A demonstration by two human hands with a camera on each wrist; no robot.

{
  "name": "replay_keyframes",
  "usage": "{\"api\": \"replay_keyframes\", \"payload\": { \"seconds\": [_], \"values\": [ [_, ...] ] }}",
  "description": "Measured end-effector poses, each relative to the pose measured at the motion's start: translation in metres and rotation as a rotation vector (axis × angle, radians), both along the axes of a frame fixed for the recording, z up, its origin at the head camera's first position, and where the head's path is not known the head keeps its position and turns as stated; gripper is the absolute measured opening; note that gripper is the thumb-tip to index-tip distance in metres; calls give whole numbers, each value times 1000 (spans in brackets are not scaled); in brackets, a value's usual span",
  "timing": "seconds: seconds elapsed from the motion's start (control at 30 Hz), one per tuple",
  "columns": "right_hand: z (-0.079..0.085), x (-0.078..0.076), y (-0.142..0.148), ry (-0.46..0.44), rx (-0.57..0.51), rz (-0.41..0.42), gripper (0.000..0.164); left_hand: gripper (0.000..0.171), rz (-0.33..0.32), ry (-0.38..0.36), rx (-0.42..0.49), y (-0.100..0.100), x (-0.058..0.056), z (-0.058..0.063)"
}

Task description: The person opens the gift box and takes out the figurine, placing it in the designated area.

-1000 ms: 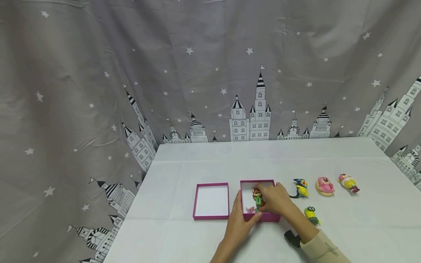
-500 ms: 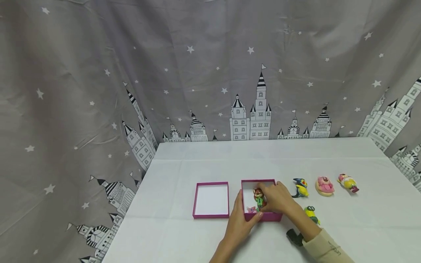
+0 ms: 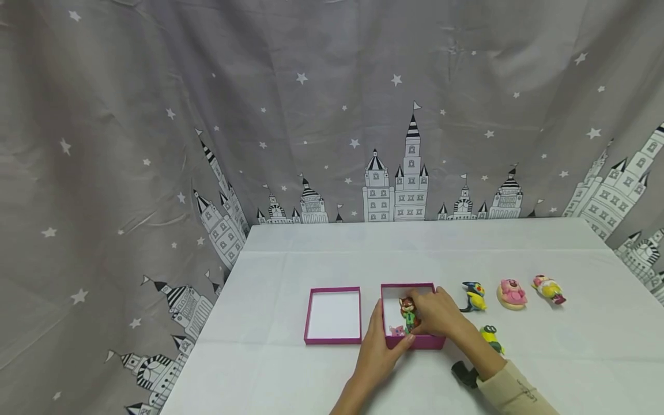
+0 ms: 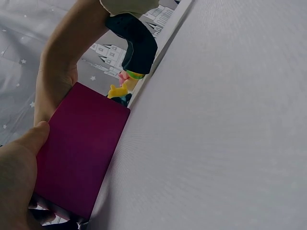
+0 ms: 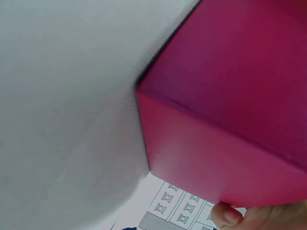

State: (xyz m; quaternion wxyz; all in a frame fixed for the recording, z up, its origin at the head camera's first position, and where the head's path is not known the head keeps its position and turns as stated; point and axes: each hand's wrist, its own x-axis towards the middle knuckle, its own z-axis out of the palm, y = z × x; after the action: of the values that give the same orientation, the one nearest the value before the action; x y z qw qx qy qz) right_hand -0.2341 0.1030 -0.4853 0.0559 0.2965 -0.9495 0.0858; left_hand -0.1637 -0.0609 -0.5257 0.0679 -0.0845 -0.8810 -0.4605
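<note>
A magenta box point(image 3: 425, 343) with a white inside stands on the table. My left hand point(image 3: 374, 351) grips its near left corner, the thumb along the near wall. In the left wrist view, the left thumb point(image 4: 36, 136) presses on the magenta side. My right hand point(image 3: 438, 312) reaches into the box and holds a fox figurine point(image 3: 408, 311) in green clothes, its fingers partly covering the figurine's right side. Near the fox's feet, a small pink figurine point(image 3: 397, 331) lies in the box's near left corner. The right wrist view shows the box walls close up.
A shallow magenta-rimmed lid point(image 3: 333, 341) lies left of the box. To the right are a blue and yellow figurine point(image 3: 474, 297), a pink bear point(image 3: 512, 293), a yellow and pink figurine point(image 3: 549, 289) and a minion figurine point(image 3: 490, 338), partly behind the right forearm.
Compared with one second ago, the box and both hands sit very slightly further right. The right hand still holds the fox figurine inside the box.
</note>
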Motion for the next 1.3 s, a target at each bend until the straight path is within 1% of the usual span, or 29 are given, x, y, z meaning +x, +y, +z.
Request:
{"api": "replay_keyframes", "payload": {
  "seconds": [0.33,0.43,0.53,0.67,0.73,0.83,0.93,1.07,1.2,1.3],
  "values": [
    [-2,-3,4,-42,-48,2,75,95,-16,-18,6,0,0,0],
    [-2,-4,4,-65,-76,2,76,96,-14,-13,2,-1,-1,0],
    [0,-4,5,-106,-113,-14,78,95,-11,-3,-3,-1,-1,-1],
    [8,-2,6,-135,-137,-34,79,95,-9,4,1,-1,-1,-2],
    [15,-1,8,-130,-158,-29,77,95,-9,6,2,-2,-1,-2],
    [28,3,15,-132,-219,-21,75,96,-11,7,1,-2,-1,-2],
    [42,6,26,-147,-285,-23,75,96,-7,4,1,-1,-1,-2],
    [57,11,48,-158,-347,-27,77,97,3,-3,2,0,0,-2],
    [66,16,80,-123,-373,-48,76,97,7,-8,6,0,1,-1],
    [69,22,109,-137,-375,-90,75,97,6,-15,15,0,1,-1]
  ]
}}
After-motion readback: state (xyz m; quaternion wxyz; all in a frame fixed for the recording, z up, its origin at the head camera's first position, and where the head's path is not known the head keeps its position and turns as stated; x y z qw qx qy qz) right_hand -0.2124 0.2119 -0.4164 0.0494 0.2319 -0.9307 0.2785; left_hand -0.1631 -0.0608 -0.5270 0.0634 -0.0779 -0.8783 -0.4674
